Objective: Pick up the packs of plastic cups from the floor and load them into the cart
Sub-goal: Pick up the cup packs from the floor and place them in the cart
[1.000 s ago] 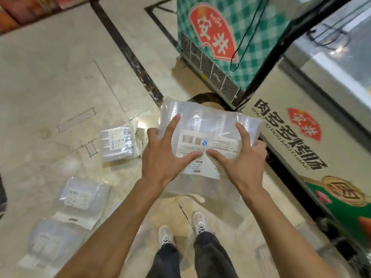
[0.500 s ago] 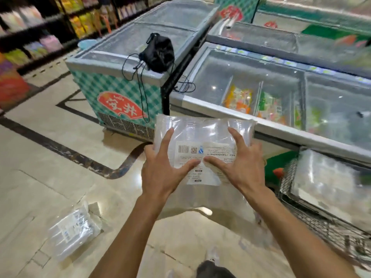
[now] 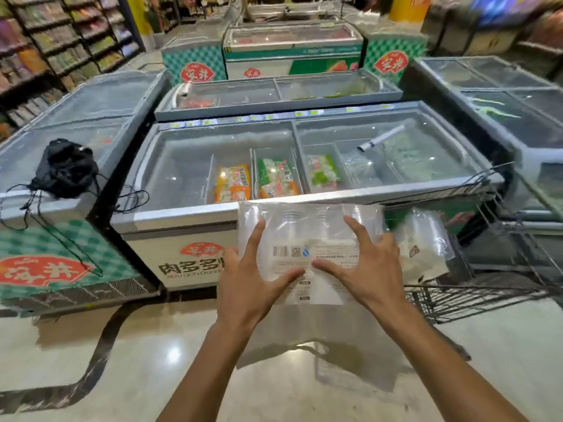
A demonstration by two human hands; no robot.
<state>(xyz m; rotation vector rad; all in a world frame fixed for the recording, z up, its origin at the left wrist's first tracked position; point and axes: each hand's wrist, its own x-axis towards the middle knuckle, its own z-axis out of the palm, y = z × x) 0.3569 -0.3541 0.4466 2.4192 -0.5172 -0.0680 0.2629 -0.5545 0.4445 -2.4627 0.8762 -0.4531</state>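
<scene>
Centrally, just below the middle of the frame, two bare hands hold up a clear plastic pack of stacked transparent cups (image 3: 307, 236) with a white barcode label. The left hand (image 3: 246, 287) and right hand (image 3: 370, 269) have their fingers spread flat against its near face, thumbs nearly meeting over the label. At right, a grey wire shopping cart (image 3: 475, 296) already contains another clear pack of cups (image 3: 423, 245). Behind stands a glass-topped chest freezer (image 3: 182, 217).
</scene>
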